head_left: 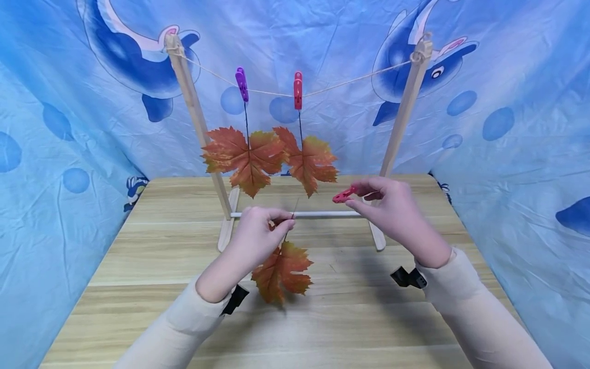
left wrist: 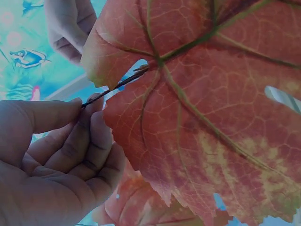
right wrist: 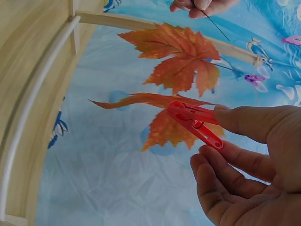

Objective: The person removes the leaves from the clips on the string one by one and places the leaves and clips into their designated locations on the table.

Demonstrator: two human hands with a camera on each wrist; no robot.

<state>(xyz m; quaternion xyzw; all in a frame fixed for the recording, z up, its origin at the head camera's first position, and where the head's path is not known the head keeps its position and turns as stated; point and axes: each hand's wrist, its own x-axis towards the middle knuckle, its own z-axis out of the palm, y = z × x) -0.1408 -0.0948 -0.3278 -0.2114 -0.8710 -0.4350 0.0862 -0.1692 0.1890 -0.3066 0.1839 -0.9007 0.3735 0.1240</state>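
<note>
My left hand [head_left: 265, 230] pinches the dark stem of an orange-red maple leaf [head_left: 282, 274] between thumb and index finger. The leaf hangs below that hand, over the table; in the left wrist view its veined blade [left wrist: 188, 108] fills much of the picture. To the right, my right hand [head_left: 392, 202] holds a red clothespin [head_left: 344, 195] by its handle ends, thumb against one and fingers against the other, as the right wrist view of the clothespin [right wrist: 195, 122] shows. Two similar leaves hang beyond my hands, one from a purple clothespin [head_left: 241, 84], one from another red clothespin [head_left: 298, 90].
A thin string [head_left: 355, 79] sags between two wooden posts, the left post [head_left: 198, 118] and the right post [head_left: 403, 110]. A white rod [head_left: 322, 214] joins their feet near the tabletop [head_left: 152, 246]. Blue dolphin-print cloth [head_left: 318, 36] surrounds the table at back and sides.
</note>
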